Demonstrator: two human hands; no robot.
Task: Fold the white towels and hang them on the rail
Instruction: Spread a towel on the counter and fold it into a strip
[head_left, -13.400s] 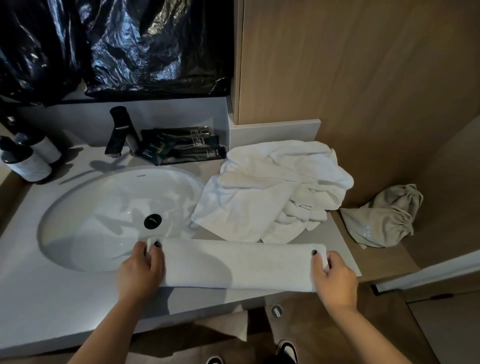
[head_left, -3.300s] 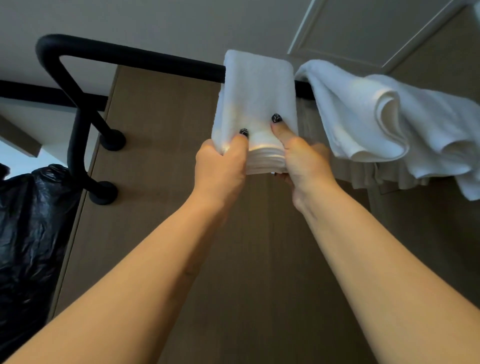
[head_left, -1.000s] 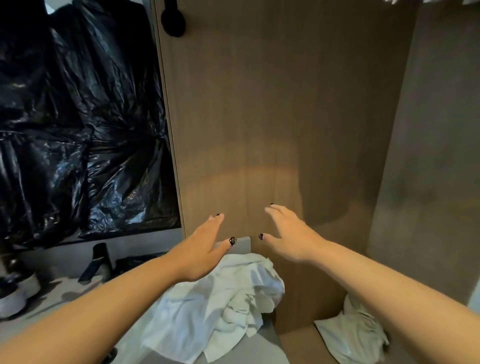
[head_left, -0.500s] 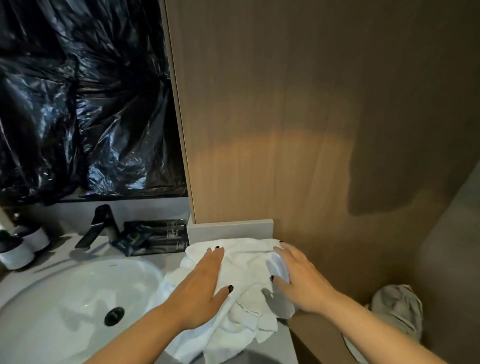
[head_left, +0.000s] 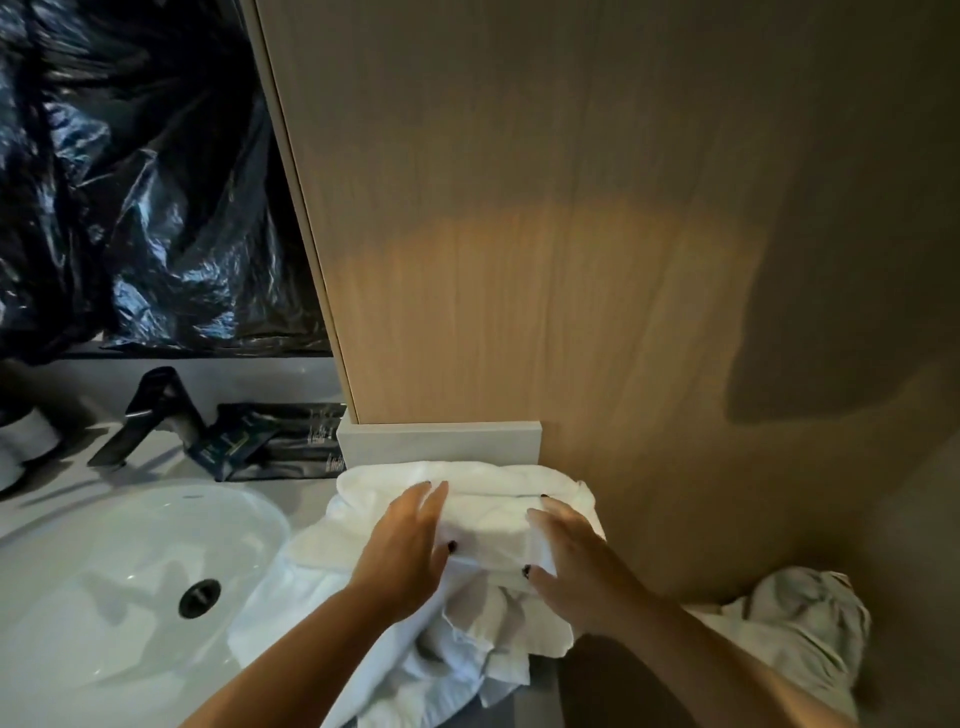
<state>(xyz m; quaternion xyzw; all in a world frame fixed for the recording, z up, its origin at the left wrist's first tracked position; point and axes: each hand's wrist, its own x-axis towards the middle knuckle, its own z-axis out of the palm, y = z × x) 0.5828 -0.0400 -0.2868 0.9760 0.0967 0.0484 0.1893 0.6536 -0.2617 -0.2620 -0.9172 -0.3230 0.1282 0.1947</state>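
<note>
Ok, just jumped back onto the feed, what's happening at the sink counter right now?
A person has both hands on the pile of crumpled white towels beside the basin. The left hand lies flat on the pile; the right hand touches its right side, fingers spread. Nothing is lifted yet. A grey cloth bag sits on the lower ledge to the right.

Two hands (head_left: 405, 551) (head_left: 571, 558), one white towel heap (head_left: 483, 525), one sink (head_left: 130, 587), one black faucet (head_left: 150, 410), one beige cloth bag (head_left: 800, 639).

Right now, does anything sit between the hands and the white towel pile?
Nothing visible. The left hand and right hand already rest on the white towel pile beside the sink.
</note>
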